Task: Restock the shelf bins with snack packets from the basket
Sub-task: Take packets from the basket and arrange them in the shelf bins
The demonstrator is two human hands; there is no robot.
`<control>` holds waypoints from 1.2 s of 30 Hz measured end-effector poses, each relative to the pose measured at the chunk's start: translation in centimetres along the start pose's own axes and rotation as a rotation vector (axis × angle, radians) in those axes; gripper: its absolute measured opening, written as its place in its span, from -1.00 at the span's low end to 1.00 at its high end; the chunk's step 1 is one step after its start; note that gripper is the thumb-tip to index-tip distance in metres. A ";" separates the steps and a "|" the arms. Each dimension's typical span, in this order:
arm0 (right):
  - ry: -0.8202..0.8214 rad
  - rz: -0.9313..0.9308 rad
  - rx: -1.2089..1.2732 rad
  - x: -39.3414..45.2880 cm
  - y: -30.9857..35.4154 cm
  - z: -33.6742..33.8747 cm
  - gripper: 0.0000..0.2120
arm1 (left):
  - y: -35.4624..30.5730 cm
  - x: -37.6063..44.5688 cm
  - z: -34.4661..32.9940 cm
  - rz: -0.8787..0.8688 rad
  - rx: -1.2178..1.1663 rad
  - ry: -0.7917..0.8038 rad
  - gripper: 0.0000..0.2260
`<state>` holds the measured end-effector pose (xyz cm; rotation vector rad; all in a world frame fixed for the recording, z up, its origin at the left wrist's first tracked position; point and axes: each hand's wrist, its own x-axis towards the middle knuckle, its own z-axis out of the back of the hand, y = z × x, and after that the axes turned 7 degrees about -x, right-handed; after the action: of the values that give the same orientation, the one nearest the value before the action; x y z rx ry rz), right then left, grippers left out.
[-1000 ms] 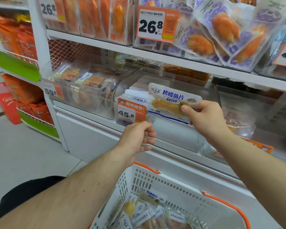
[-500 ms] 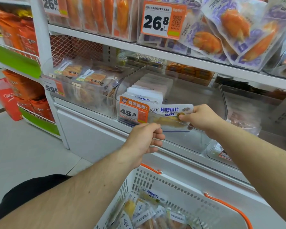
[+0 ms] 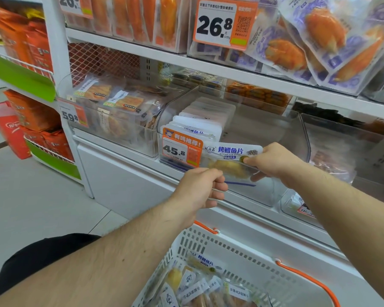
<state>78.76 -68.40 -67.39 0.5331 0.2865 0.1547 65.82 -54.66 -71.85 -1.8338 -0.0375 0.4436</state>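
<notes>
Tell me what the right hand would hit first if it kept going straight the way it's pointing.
The right hand, pinching the cod fillet packet, points left along the front of the clear bin. Going on, it would probably meet the 45.8 price tag or the left hand first; depth is unclear.

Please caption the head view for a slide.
Right hand lowers a grilled cod fillet packet into the clear bin.
</notes>
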 end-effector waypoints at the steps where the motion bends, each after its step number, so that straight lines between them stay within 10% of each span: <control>1: -0.007 -0.002 0.005 0.0 0.1 0.0 -0.81 | 0.0 0.0 0.0 0.001 0.001 0.001 -0.83; 36: 0.182 0.224 -0.010 0.8 7.3 -4.1 -0.79 | 0.3 0.4 0.2 0.026 0.073 0.020 -0.88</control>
<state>77.75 -60.06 -67.11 0.5412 0.4033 0.4233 66.03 -54.49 -72.28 -1.7678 0.0155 0.4395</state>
